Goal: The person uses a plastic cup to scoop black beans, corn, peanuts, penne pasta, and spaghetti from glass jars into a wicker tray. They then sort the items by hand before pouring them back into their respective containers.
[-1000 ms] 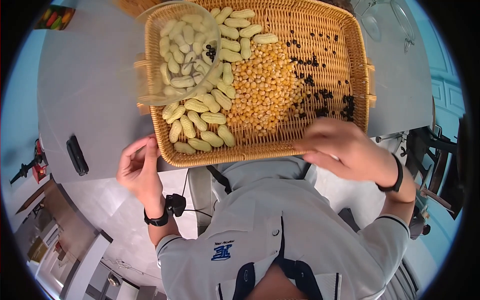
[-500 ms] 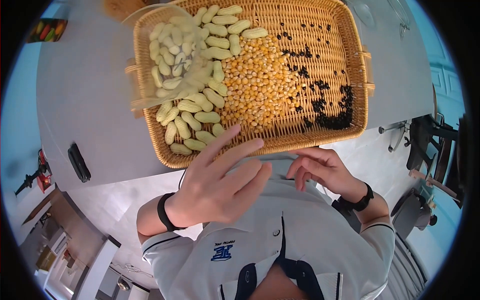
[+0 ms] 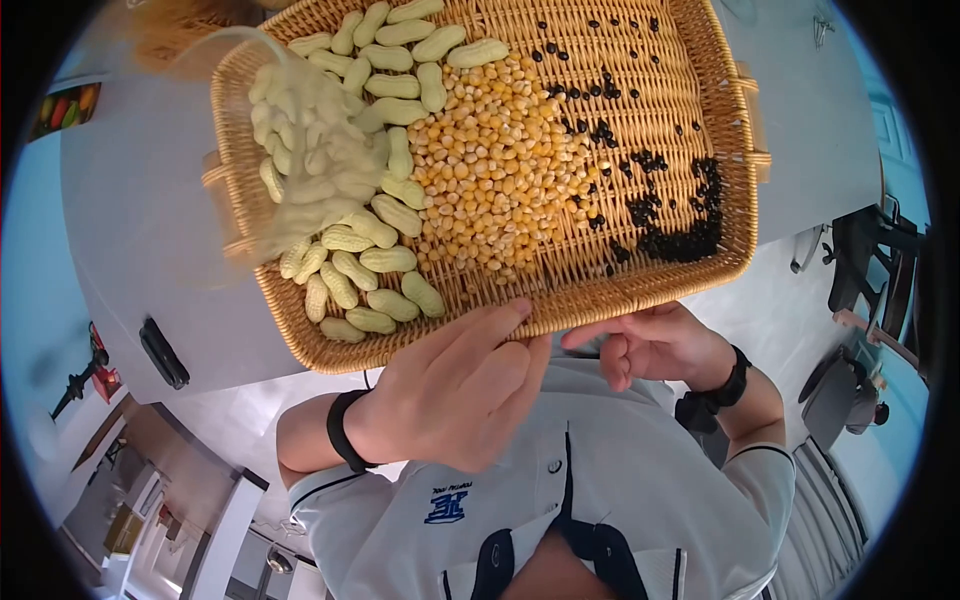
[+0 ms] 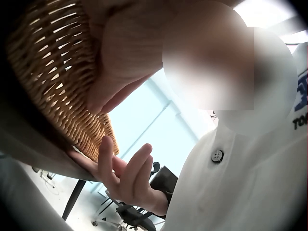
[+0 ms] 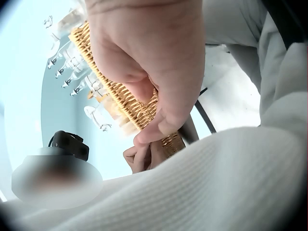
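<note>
My left hand [image 3: 455, 385] is at the near rim of a wicker basket [image 3: 640, 300], its fingertips touching the rim. In the left wrist view its thumb lies against the wicker [image 4: 67, 91]. Closer to the basket's right corner, my right hand [image 3: 665, 345] extends one finger under the rim, the others bent. The right wrist view has this hand [image 5: 159, 62] against the basket's side [image 5: 113, 91]. The basket holds peanuts in shells [image 3: 385, 260] at left, corn kernels [image 3: 500, 165] mid-basket and black beans [image 3: 690, 240] at right. A clear, blurred bowl [image 3: 235, 35] overlaps the upper-left peanuts.
The basket stands on a grey table [image 3: 130, 220], its near edge reaching past the table edge. A black case [image 3: 163, 353] lies at left. Glassware [image 3: 822, 30] is at the far right, and black furniture [image 3: 860, 250] stands beyond the table.
My left hand has moved from the basket's left corner to the middle of its near rim. My right hand has turned and come below the rim. The basket looks larger and further left.
</note>
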Tool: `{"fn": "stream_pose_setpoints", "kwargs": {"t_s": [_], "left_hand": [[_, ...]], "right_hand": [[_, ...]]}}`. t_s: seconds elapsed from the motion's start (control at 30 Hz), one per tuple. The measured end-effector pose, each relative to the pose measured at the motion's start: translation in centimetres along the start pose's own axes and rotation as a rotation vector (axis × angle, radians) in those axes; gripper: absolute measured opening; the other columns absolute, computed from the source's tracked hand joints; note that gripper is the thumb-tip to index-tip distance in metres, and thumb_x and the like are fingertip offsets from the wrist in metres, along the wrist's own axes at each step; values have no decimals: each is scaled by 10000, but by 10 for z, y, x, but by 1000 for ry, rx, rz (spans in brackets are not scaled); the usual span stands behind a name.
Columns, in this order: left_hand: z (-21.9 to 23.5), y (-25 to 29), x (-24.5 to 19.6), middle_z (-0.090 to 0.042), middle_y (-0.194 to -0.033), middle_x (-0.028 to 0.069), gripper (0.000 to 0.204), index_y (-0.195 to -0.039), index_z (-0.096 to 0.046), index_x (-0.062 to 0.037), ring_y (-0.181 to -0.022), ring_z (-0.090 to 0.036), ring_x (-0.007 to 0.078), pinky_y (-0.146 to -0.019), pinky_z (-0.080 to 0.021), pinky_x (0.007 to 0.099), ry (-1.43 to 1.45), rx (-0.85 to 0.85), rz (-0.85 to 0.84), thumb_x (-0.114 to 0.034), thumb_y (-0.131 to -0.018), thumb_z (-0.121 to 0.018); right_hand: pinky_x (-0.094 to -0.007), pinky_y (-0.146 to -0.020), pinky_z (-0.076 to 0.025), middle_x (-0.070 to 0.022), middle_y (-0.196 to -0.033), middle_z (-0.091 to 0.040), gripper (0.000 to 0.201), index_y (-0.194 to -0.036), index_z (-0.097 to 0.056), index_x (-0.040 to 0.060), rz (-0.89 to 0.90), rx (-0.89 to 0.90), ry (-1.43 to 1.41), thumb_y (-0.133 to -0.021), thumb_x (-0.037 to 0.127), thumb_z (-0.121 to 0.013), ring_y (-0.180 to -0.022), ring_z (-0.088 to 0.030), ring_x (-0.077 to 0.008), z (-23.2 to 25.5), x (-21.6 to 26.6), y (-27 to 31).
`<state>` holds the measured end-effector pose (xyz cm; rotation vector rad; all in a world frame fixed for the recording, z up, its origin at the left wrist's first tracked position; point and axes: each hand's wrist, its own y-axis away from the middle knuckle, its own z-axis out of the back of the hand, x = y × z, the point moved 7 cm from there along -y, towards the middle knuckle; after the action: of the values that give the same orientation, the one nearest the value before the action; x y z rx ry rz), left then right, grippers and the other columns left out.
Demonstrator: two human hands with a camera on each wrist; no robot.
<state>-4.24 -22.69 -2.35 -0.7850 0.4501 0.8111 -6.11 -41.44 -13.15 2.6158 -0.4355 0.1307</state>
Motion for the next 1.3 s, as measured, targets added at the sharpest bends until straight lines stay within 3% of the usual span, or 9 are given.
{"fn": "stream_pose_setpoints", "kwargs": {"t_s": [0.07,0.17,0.47,1.07,1.3], "left_hand": [[-1,5,-4,-582,-692,95,210,-787,-664,76,-717,-737,321,-464,-528,317,-77,-46,-120,111,-689,-846],[-1,6,-4,-535,-677,77,184,-765,-694,107,-710,-731,314,-451,-536,313,-65,-65,-158,133,-663,-846],[5,11,-6,-527,-707,74,195,-743,-687,108,-693,-725,315,-457,-566,321,-50,-167,-203,140,-634,-846],[3,14,-3,-500,-769,69,178,-787,-716,105,-726,-715,317,-534,-624,339,-40,-139,-198,106,-648,-826],[2,16,-6,-496,-792,76,193,-807,-728,98,-758,-715,320,-556,-636,341,-65,-146,-240,85,-639,-823]], "right_hand": [[-386,-837,-586,-304,-1472,-495,477,-1536,-321,4,-3,55,-105,-1111,197,-417,-965,-712,-289,-3,-5,-2],[-402,-861,-566,-265,-1476,-508,467,-1527,-351,-3,2,94,-178,-1092,146,-437,-988,-702,-296,-3,-12,-7],[-383,-833,-515,-183,-1286,-654,353,-1334,-576,-60,90,237,-66,-1020,77,-492,-882,-666,-250,-6,-11,-22],[-343,-746,-489,-172,-1202,-675,332,-1305,-609,-21,131,97,0,-1003,96,-534,-817,-644,-223,-5,4,-17],[-341,-688,-483,-180,-1113,-685,230,-1176,-639,6,78,159,27,-970,81,-570,-737,-595,-212,-9,7,-22]]}}
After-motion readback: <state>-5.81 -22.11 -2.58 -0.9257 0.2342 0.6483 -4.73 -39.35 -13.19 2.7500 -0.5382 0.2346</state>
